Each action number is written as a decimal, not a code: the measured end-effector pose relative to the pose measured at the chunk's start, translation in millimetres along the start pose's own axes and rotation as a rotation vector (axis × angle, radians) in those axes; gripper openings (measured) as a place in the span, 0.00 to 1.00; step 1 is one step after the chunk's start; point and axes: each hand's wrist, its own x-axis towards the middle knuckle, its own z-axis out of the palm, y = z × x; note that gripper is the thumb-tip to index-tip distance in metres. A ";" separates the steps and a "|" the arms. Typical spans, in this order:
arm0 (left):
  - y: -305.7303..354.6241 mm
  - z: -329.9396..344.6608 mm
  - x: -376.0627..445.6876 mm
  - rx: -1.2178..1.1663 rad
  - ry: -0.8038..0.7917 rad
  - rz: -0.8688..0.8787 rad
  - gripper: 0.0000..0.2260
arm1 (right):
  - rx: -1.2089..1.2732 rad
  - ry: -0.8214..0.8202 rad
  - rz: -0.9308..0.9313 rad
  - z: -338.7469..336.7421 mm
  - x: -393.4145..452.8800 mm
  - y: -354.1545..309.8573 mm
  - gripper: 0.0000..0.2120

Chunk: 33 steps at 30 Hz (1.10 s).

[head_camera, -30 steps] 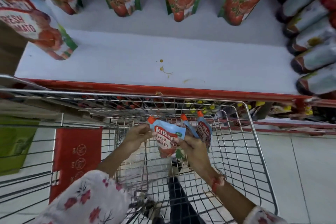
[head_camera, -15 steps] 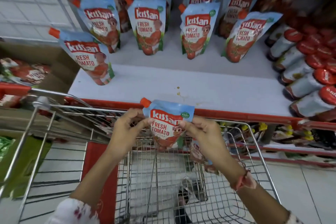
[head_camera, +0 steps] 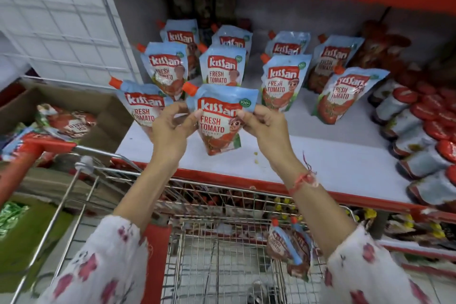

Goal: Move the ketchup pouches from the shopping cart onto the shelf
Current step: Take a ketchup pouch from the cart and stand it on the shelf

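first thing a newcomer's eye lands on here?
The ketchup pouch at centre, pinched at its top corners by the left hand and right hand above the front of the white shelf. Behind it stand rows of identical pouches, with red-capped bottles lying at the right. Below, two pouches remain in the shopping cart.

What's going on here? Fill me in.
A person is stocking ketchup. Both hands, the left hand and the right hand, hold one ketchup pouch upright by its top corners over the white shelf, not yet set down. Several matching pouches already stand on the shelf. At least two more pouches lie in the shopping cart below.
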 end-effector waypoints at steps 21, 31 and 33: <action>-50.3 3.3 18.0 0.222 0.092 -0.012 0.14 | -0.157 -0.018 0.091 9.5 31.0 46.8 0.10; -66.2 26.1 -78.7 0.173 0.038 0.058 0.14 | -0.274 0.197 0.002 -11.2 -71.5 70.7 0.06; -79.9 36.4 -100.7 0.193 -0.054 0.019 0.12 | -0.325 0.205 0.032 -21.2 -95.2 88.2 0.05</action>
